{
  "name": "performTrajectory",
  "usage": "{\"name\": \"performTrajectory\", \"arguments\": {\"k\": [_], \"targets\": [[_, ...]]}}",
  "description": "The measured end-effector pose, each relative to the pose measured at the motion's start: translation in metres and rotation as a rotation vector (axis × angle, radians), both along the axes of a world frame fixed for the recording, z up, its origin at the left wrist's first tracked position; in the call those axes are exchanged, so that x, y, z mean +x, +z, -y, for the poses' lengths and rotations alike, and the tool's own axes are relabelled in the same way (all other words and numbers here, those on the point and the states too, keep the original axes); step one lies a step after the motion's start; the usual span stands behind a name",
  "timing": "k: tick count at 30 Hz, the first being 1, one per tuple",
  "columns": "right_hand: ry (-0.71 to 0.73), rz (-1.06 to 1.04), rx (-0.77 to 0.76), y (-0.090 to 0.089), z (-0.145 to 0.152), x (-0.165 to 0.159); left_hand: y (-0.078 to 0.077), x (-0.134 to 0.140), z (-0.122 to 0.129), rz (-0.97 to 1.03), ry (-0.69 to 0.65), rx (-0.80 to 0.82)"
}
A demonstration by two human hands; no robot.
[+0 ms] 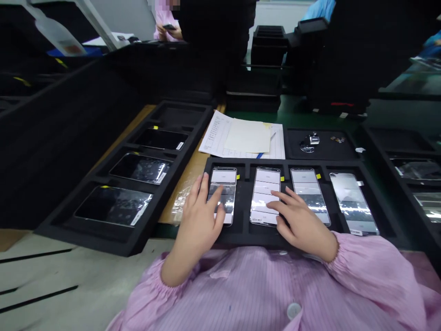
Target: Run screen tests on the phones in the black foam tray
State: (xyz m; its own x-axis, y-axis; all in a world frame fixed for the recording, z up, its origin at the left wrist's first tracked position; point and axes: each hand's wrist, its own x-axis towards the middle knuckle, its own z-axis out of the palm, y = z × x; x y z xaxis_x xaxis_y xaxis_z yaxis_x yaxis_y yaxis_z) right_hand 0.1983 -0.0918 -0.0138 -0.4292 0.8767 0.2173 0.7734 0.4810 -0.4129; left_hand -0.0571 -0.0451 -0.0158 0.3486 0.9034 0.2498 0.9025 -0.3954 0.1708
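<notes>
In front of me lies a black foam tray (248,236) with several lit smartphones in its slots. My left hand (201,214) rests over the leftmost phone (225,202), fingers spread, a fingertip on or just above its screen. Over the second phone (263,193) reaches my right hand (299,218), its fingers stretched out at the screen's right side. To the right of that hand sit a third phone (310,188) and a fourth phone (354,202). Yellow tabs stick out beside most of them. Neither hand grips anything.
A second black tray (138,239) with dark-screened phones stands at the left, another tray (389,142) at the right. Behind are papers (246,135) with a blue pen and a small tray (296,151) holding a shiny metal object (311,141). A co-worker's hand (175,33) holds a phone.
</notes>
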Motion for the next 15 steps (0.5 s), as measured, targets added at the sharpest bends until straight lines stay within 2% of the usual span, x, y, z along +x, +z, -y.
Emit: {"name": "performTrajectory", "arguments": {"k": [3, 6, 8, 11, 15], "targets": [[-0.109, -0.006, 0.034, 0.0, -0.008, 0.015, 0.001, -0.004, 0.009, 0.015, -0.02, 0.053], [-0.364, 0.013, 0.095, -0.001, -0.02, 0.039, -0.002, -0.006, 0.016, -0.008, -0.021, 0.077], [-0.477, 0.05, 0.084, -0.004, -0.026, 0.054, -0.004, -0.006, 0.018, -0.025, -0.017, 0.075], [-0.505, 0.09, 0.056, -0.007, -0.026, 0.064, -0.003, -0.002, 0.016, -0.007, -0.024, 0.075], [-0.474, 0.049, 0.096, -0.005, -0.011, 0.061, 0.0, 0.006, 0.01, 0.051, -0.08, 0.121]]}}
